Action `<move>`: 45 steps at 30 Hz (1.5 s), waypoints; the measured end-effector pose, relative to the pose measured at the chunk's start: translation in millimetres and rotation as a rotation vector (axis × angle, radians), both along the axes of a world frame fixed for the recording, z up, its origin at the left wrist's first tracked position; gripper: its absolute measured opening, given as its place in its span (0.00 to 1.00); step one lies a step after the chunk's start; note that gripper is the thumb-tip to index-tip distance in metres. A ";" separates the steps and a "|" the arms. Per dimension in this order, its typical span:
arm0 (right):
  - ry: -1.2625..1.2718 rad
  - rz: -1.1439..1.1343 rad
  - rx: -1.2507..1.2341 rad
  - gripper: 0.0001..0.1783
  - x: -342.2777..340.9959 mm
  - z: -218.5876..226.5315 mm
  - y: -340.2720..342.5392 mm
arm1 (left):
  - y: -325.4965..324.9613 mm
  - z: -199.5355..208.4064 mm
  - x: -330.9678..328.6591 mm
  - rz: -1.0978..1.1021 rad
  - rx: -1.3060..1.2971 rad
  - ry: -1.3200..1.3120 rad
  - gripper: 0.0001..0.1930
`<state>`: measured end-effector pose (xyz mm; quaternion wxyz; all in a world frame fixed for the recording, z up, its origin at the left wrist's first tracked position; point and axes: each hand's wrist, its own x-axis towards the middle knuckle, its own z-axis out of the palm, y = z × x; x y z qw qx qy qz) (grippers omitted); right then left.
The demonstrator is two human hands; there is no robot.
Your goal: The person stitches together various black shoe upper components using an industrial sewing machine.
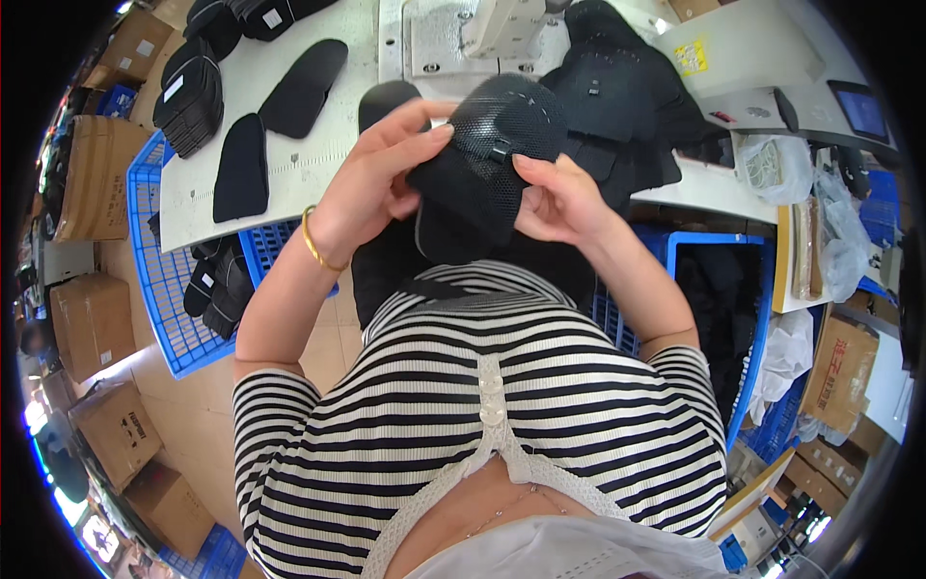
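Between my two hands, over the table's front edge, is a black mesh shoe upper [487, 130] with a small tab on it. My left hand [381, 169] grips its left side, the thumb lying on the mesh. My right hand [559, 193] pinches its right edge near the tab. Black insole-shaped pieces [241, 169] lie to the left on the white table [309, 169]. Just right of my hands, black uppers [617, 87] lie in an overlapping pile. At the back is the white base of a sewing machine [444, 43].
Bundled stacks of black pieces [188, 101] stand at the table's far left. A blue basket [174, 338] with black pieces is below left, another blue crate [767, 289] at the right. A machine control screen [858, 108] sits far right. Cardboard boxes [92, 323] line the left.
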<state>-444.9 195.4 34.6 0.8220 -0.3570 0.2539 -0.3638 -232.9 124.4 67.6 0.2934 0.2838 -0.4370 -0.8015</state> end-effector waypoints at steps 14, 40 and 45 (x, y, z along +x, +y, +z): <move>0.340 -0.697 -0.494 0.18 41.8 8.4 30.2 | 2.4 21.2 1.6 0.482 -0.689 -0.325 0.08; 0.557 -1.064 -0.706 0.13 30.1 6.4 -8.9 | 8.2 -1.7 -12.6 0.371 -0.540 -0.081 0.08; 0.544 -1.072 -0.616 0.12 33.5 -4.6 -4.8 | 12.2 -1.4 -10.2 0.555 -0.983 -0.352 0.09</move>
